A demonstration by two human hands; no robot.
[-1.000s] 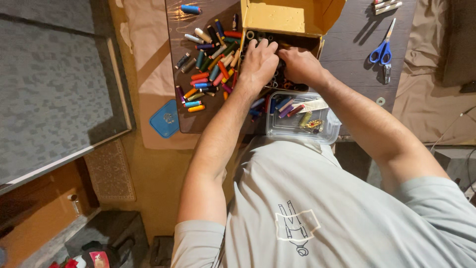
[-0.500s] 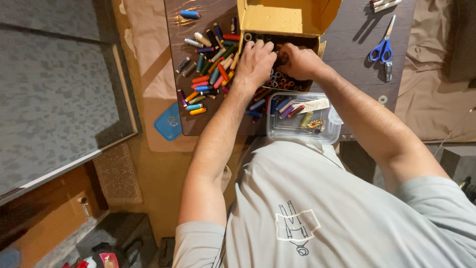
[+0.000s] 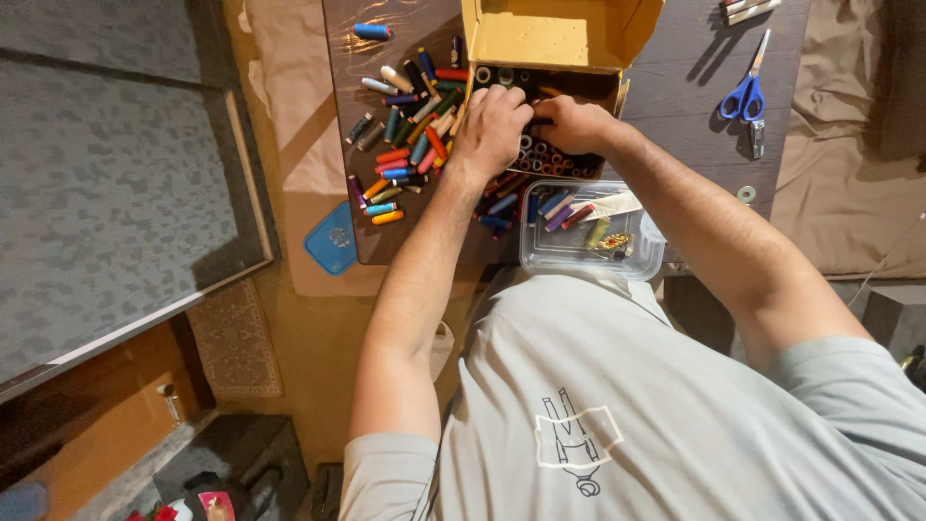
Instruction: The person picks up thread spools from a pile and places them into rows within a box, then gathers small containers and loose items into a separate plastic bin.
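- Spools (image 3: 410,130) of many colours lie strewn over the dark wood-grain surface (image 3: 694,87), left of an open yellow box (image 3: 559,34).
- More spools stand packed on end inside the box (image 3: 555,154).
- Both hands reach into it: left hand (image 3: 492,121) with fingers curled down among the spools, right hand (image 3: 574,121) beside it, nearly touching; whether either grips a spool, I cannot tell.
- Clear tub (image 3: 588,232) at the surface's near edge holds a few spools and small bits.
- Blue scissors (image 3: 745,96) lie to the right, well apart.
- Blue lid (image 3: 333,236) sits just off the left edge on tan cloth (image 3: 289,96).
- Grey patterned carpet (image 3: 106,164) covers the floor at left.
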